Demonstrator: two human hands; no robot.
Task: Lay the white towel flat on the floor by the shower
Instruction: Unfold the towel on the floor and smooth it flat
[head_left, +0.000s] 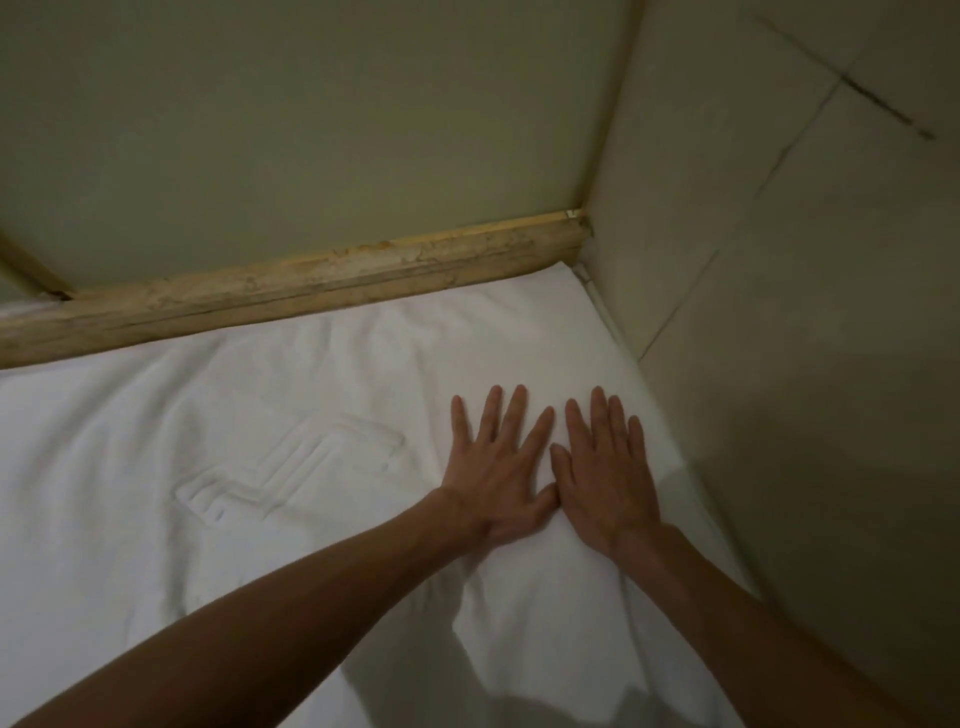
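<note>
The white towel lies spread over the floor, filling most of the lower view, with an embossed pattern near its middle and soft creases around it. Its far edge runs along a worn wooden threshold strip, and its right edge lies along the wall. My left hand and my right hand rest palms down side by side on the towel's right part, fingers spread, thumbs touching. Neither hand holds anything.
A pale glass or panel surface rises behind the wooden strip. A tiled wall stands at the right and meets the strip in the corner. My shadow falls on the towel's near edge.
</note>
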